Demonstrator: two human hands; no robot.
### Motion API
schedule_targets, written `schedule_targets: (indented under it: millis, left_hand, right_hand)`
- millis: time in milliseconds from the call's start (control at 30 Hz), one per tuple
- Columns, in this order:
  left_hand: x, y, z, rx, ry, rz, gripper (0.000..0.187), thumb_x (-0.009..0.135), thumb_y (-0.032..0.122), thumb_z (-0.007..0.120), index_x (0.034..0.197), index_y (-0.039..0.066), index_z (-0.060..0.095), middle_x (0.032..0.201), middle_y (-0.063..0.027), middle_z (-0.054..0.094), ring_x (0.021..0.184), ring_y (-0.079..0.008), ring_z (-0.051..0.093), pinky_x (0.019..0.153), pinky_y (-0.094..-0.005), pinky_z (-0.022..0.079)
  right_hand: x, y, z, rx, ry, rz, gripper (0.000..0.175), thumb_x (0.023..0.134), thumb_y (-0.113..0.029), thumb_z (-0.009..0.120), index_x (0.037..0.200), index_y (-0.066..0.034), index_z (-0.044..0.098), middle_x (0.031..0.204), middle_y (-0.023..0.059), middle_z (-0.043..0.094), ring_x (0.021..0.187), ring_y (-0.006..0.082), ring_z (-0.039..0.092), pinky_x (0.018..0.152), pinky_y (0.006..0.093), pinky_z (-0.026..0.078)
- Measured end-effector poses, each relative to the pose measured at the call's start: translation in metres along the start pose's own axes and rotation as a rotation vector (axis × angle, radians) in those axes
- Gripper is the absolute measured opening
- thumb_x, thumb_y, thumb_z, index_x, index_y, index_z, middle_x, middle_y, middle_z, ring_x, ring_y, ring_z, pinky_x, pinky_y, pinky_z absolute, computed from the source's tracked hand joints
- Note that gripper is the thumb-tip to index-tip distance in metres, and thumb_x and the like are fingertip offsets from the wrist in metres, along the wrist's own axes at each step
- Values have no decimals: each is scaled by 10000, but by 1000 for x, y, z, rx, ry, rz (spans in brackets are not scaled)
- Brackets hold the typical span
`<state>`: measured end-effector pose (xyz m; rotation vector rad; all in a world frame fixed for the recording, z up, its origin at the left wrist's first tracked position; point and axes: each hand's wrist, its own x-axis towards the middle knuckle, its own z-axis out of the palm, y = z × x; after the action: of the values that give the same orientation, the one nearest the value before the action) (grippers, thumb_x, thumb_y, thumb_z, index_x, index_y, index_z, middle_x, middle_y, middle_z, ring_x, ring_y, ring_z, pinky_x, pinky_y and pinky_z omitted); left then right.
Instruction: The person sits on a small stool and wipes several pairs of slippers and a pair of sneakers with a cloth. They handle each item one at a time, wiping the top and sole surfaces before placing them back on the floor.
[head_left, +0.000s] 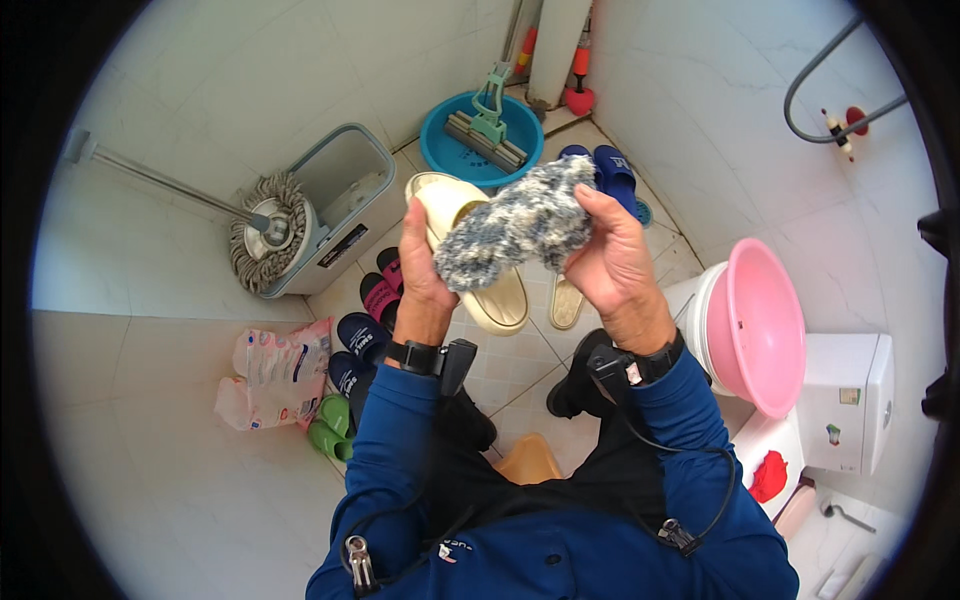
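Observation:
My left hand grips a cream slide slipper, which is tilted with its toe strap away from me. In my right hand is a fluffy grey and white cloth, which lies across the slipper and covers its middle. The cloth's lower left end is near the fingers of my left hand. Another cream slipper rests on the tiled floor beyond my right foot, partly hidden by my right hand. Dark blue slippers stand behind the cloth.
A blue basin holds a sponge mop head. At left are a grey mop bucket, a string mop, pink and dark slippers, green slippers and a pink plastic bag. A pink basin leans by white buckets and a toilet.

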<state>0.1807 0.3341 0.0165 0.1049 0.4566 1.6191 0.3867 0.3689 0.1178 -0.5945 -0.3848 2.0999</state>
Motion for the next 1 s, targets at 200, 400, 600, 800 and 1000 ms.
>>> schedule_targets:
  millis: [200,400,600,800,1000]
  left_hand:
    - [2,-2,3,1,63,-9,622,1032,535,537,1407,38,533,1322,-201,656,1151,-350,677,1035,-505,553]
    - [-3,1,6,27,-66,-37,663,1024,575,512,1414,39,529,1309,-200,655,1119,-354,681,1005,-502,562]
    - [-5,-13,10,68,-33,8,624,1024,534,555,1371,16,573,1254,-162,699,1108,-300,698,1001,-446,571]
    - [-7,-13,4,50,-38,4,608,1024,500,575,1387,12,561,1248,-178,694,1075,-304,711,959,-451,593]
    - [-9,16,5,40,18,22,652,1003,511,601,1432,25,527,1285,-195,679,1085,-333,707,965,-471,594]
  right_hand:
    - [-20,-28,4,23,-122,-144,353,974,-143,643,1293,5,623,1240,144,715,1144,276,690,1038,480,534]
    - [-28,-15,2,-260,-250,-148,489,961,-139,696,1394,21,538,1322,159,674,1188,260,685,1057,447,554]
    - [-2,59,-15,-1583,-362,-673,504,859,-68,653,1343,44,569,1380,276,572,1248,449,580,1064,471,472]
    - [-4,75,-27,-1610,-408,-680,535,843,-7,616,1372,38,550,1370,287,579,1231,467,595,1040,476,505]
    - [-24,55,-19,-1439,-503,-376,422,870,30,642,1290,-3,657,1226,214,711,1133,342,707,993,377,558]
